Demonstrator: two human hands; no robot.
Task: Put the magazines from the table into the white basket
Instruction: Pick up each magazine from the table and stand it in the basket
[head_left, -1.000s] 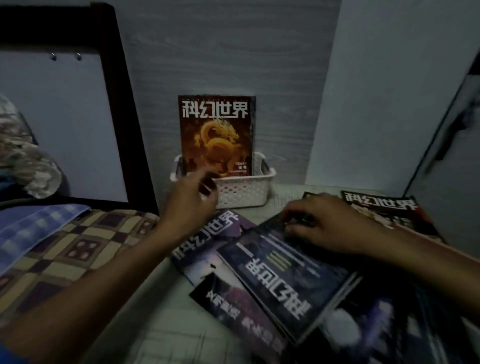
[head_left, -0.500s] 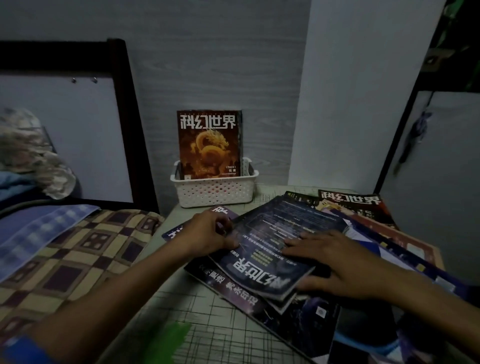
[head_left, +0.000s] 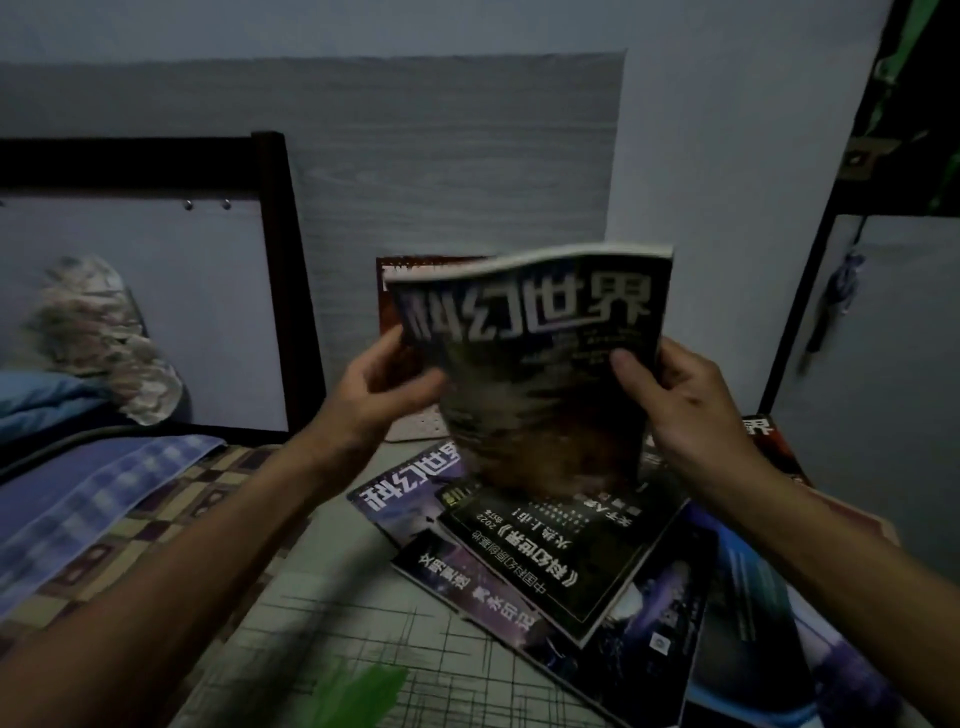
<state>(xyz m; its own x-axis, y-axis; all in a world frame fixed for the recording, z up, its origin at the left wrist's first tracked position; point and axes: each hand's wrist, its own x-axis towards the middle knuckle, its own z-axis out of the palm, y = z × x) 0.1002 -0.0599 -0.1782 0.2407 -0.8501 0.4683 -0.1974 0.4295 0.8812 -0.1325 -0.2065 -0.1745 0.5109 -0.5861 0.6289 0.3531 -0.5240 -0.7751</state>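
Lifted off the pile since a moment ago, one magazine now stands upright between both hands, left hand and right hand gripping its side edges, above the desk, hiding most of the white basket.

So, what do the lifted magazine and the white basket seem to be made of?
The lifted magazine looks like paper with a slightly glossy printed cover: its top edge shows stacked pages and bends in a wave. The white basket, mostly hidden behind it, is probably moulded plastic, judging by the small regular holes in its wall.
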